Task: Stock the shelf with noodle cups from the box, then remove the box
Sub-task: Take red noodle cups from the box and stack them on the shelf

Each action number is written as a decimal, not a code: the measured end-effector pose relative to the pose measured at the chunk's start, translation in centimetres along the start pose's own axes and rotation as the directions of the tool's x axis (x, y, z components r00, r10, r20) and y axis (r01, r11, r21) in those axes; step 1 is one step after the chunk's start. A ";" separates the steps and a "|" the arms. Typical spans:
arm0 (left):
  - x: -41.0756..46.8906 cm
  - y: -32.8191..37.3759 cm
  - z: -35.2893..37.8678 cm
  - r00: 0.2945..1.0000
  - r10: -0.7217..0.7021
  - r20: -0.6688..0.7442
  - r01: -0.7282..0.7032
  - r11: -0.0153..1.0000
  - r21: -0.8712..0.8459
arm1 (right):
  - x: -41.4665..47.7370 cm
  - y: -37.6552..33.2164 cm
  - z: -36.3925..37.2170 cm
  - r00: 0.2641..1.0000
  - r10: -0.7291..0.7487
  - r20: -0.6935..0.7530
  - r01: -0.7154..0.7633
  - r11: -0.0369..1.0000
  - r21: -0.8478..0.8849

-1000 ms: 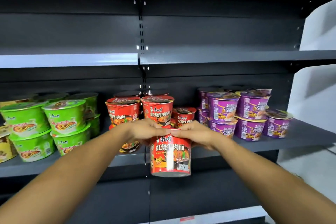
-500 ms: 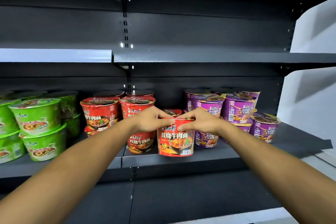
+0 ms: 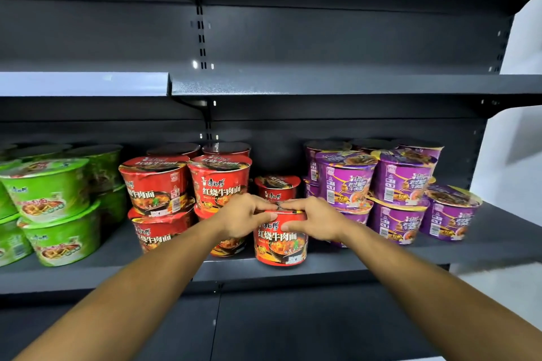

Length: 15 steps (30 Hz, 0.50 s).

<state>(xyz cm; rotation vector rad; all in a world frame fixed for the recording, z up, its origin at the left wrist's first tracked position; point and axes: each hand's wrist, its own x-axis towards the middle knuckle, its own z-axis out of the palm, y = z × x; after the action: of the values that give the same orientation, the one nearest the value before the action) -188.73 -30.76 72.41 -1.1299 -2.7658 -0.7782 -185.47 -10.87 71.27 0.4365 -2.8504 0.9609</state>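
A red noodle cup (image 3: pixel 281 243) stands upright near the front edge of the dark middle shelf (image 3: pixel 366 258). My left hand (image 3: pixel 245 215) grips its rim from the left and my right hand (image 3: pixel 315 218) grips it from the right. Behind it sits another red cup (image 3: pixel 277 186). To the left, red cups (image 3: pixel 158 184) are stacked two high. The box is out of view.
Green noodle bowls (image 3: pixel 50 190) are stacked at the left of the shelf, purple cups (image 3: pixel 401 182) at the right. An upper shelf (image 3: pixel 322 83) hangs above the stock. A white wall (image 3: pixel 516 155) lies to the right.
Both hands carried the red cup up from below the shelf edge and set it down on the shelf in front of the single red cup.
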 end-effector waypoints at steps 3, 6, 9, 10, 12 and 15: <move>0.7 0.0 0.4 1.000 0.002 0.001 -0.002 0.999 0.047 | 0.6 0.8 0.3 1.000 -0.003 0.013 0.003 1.000 0.013; 1.5 0.0 0.7 0.999 -0.011 0.030 0.007 0.989 0.146 | 1.0 1.3 0.3 1.000 -0.003 0.031 0.004 1.000 -0.023; 2.2 -0.1 1.0 0.999 -0.037 0.038 0.028 0.977 0.213 | 1.2 1.5 0.0 1.000 -0.009 0.023 0.010 0.998 -0.062; 2.3 0.0 1.1 0.998 -0.041 0.039 0.031 0.973 0.230 | 1.2 1.5 0.0 1.000 -0.012 0.024 0.014 0.998 -0.067; 2.6 0.2 1.2 0.998 -0.046 0.052 0.031 0.964 0.266 | 1.3 1.4 -0.1 0.999 -0.018 0.032 0.020 0.996 -0.088; 3.2 0.2 1.2 0.995 -0.077 0.070 0.049 0.942 0.331 | 1.6 1.3 -0.2 0.999 -0.012 0.049 0.019 0.989 -0.143</move>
<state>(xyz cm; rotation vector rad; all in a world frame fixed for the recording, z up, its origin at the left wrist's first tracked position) -190.78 -28.07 72.19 -1.0323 -2.8646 -0.2579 -187.39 -10.14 70.93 0.4713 -2.9291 0.7455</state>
